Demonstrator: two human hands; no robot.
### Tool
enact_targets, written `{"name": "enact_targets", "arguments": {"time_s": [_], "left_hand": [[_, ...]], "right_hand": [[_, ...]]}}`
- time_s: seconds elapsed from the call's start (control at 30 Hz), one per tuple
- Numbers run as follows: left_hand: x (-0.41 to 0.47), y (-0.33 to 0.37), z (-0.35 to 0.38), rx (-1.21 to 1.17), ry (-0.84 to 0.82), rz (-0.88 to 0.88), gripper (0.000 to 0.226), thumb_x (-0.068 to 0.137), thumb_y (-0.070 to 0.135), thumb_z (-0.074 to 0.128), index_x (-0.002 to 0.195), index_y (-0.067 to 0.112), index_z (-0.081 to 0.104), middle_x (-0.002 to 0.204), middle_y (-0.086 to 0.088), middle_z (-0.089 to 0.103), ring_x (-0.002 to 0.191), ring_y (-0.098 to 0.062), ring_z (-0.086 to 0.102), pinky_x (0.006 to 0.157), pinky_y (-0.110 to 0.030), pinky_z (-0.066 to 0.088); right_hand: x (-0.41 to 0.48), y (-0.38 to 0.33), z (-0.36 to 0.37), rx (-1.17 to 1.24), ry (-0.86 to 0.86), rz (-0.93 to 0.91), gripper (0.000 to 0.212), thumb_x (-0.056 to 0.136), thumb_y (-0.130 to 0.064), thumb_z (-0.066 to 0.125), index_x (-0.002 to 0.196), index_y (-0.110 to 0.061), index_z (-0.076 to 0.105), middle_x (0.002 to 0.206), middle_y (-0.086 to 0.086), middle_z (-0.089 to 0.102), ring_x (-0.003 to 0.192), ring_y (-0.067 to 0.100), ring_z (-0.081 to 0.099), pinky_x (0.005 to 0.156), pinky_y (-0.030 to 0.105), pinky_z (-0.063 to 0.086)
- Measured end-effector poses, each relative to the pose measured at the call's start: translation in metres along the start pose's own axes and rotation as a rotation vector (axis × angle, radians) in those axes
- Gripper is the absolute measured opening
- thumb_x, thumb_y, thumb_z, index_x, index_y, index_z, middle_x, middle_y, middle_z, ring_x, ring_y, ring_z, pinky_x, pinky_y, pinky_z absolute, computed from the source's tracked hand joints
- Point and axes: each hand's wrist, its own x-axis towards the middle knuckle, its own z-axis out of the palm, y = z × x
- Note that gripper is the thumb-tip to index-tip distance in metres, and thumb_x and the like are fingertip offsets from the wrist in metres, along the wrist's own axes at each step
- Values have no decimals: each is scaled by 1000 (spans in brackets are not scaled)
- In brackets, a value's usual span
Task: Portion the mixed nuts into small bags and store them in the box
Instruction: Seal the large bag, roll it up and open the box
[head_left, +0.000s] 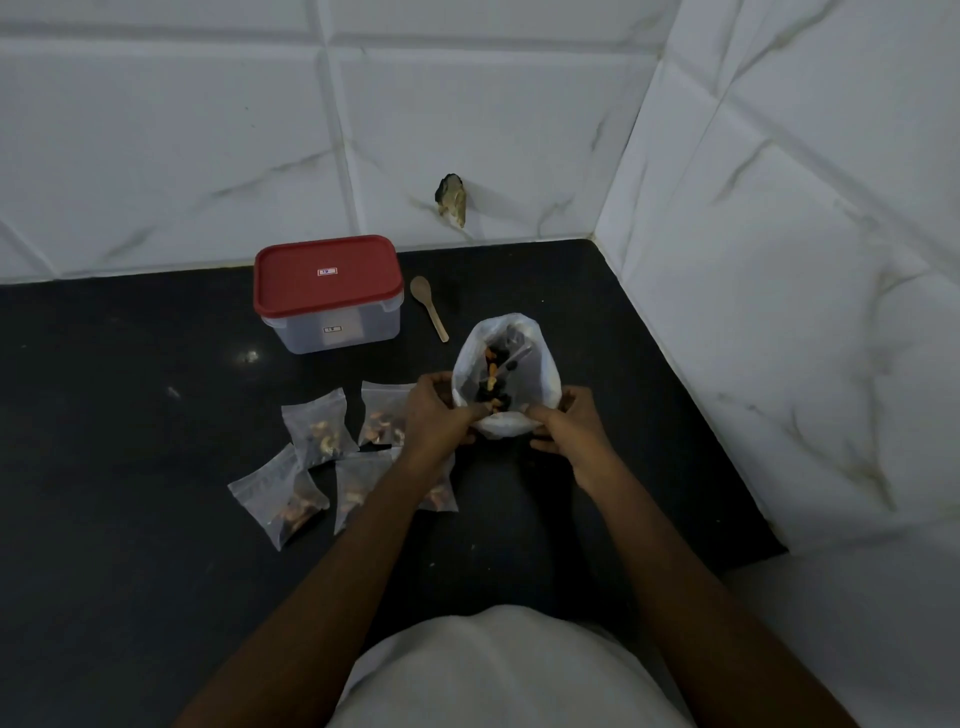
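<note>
Right of the red-lidded box (363, 330) and nearer the person, the large bag of mixed nuts (540, 374) stands with its mouth open. The left hand (441, 421) and right hand (569, 434) each pinch its near rim. Filled small bags (319, 428) lie just in front of the box, some under the left forearm, and a wooden spoon (428, 306) lies just to its right. Stickers on the lid (291, 280) and the box's side carry print too small to read. Tiled wall (779, 260) closes in behind the box and beyond the bag, while dark counter (104, 415) spreads left of the box.
</note>
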Motion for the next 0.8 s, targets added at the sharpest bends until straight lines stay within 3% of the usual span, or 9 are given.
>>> {"name": "enact_targets", "arguments": {"time_s": [0.13, 0.27, 0.33, 0.4, 0.47, 0.57, 0.63, 0.73, 0.8], "left_hand": [[6, -5, 2, 152, 1, 18, 87, 51, 26, 90, 125, 28, 45, 124, 1, 54, 113, -18, 57, 85, -42, 58], [6, 2, 7, 306, 67, 36, 84, 63, 9, 84, 133, 23, 39, 136, -3, 38, 125, -21, 42, 101, -40, 47], [5, 4, 9, 347, 59, 29, 83, 65, 8, 82, 133, 21, 37, 136, -5, 35, 124, -23, 42, 96, -41, 51], [7, 2, 8, 342, -26, 5, 80, 67, 8, 81, 131, 23, 37, 136, -6, 37, 117, -24, 50, 76, -37, 60], [11, 3, 3, 345, -121, -12, 75, 71, 15, 81, 131, 24, 38, 133, -7, 43, 106, -24, 59, 61, -29, 59], [22, 12, -7, 405, -116, 31, 66, 79, 37, 77, 132, 17, 41, 127, -7, 52, 102, -19, 60, 70, -32, 57], [29, 23, -10, 382, -103, 0, 63, 86, 41, 69, 136, 16, 41, 126, -6, 53, 99, -16, 59, 72, -33, 56], [39, 34, -7, 332, -158, -42, 54, 93, 41, 59, 137, 14, 45, 125, -6, 58, 96, -14, 59, 68, -28, 50], [44, 37, -5, 332, -195, -15, 40, 95, 35, 58, 128, 13, 53, 117, -7, 63, 93, -14, 62, 72, -29, 52]], "right_hand": [[-1, -2, 2, 42, -71, 37, 55, 81, -10, 76, 122, -21, 40, 115, 4, 57, 99, 20, 66, 70, 30, 59], [-2, -9, 5, -105, -54, -29, 58, 79, -1, 73, 122, -22, 40, 109, 1, 56, 94, 18, 65, 65, 26, 58], [-2, -10, 6, -255, -29, -90, 57, 77, -1, 73, 122, -20, 43, 107, 1, 55, 93, 16, 63, 59, 24, 53], [-2, -11, 5, -342, -24, -137, 56, 75, -3, 73, 121, -18, 45, 109, 2, 55, 95, 16, 61, 62, 25, 52], [0, -13, 0, -367, -47, -132, 47, 77, -3, 71, 116, -16, 48, 108, 2, 55, 94, 13, 60, 69, 26, 53], [7, -17, -9, -247, -76, -85, 21, 86, -10, 68, 101, -19, 55, 106, 5, 61, 92, 13, 61, 83, 33, 56], [19, -21, -12, -167, -10, -37, 28, 89, -20, 67, 115, -19, 54, 116, 5, 60, 100, 16, 61, 87, 36, 55], [36, -28, -8, -185, 39, -26, 41, 91, -30, 66, 128, -16, 54, 120, 2, 58, 105, 17, 58, 82, 30, 51], [42, -33, -3, -220, 31, -64, 37, 93, -30, 65, 125, -15, 57, 116, 1, 60, 99, 12, 58, 71, 23, 47]]}}
